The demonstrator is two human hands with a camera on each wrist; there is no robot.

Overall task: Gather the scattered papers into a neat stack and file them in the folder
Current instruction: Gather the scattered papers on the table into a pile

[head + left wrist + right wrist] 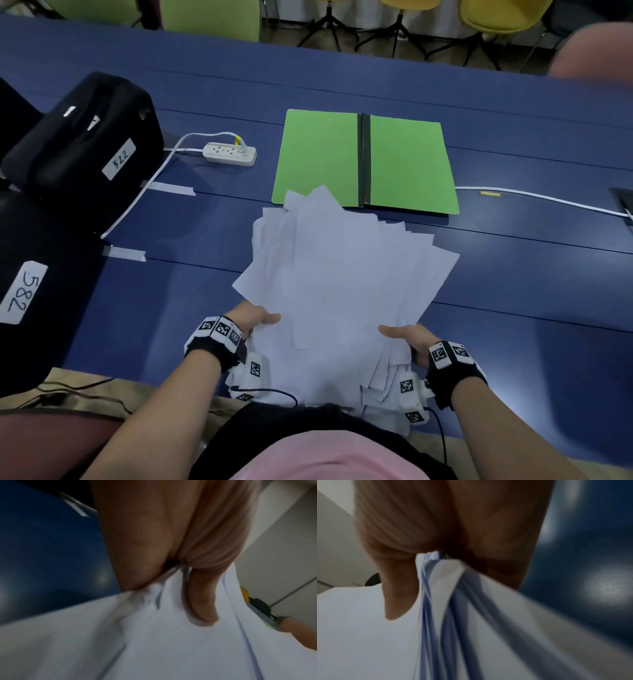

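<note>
Pinching the fanned papers (339,274) at their near corners, left hand (255,317) and right hand (406,334), just short of the open folder (318,154), we risk loose sheets slipping out.

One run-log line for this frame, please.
phase: gathering | left hand: grips papers | right hand: grips papers | papers: fanned, uneven, far edge overlapping folder | folder: open, flat, unfilled

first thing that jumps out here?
The fanned, uneven papers at centre, gripped at their near edge by the left hand and the right hand above the blue table. Just beyond lies the green folder, open flat; black cases sit at far left.
</note>
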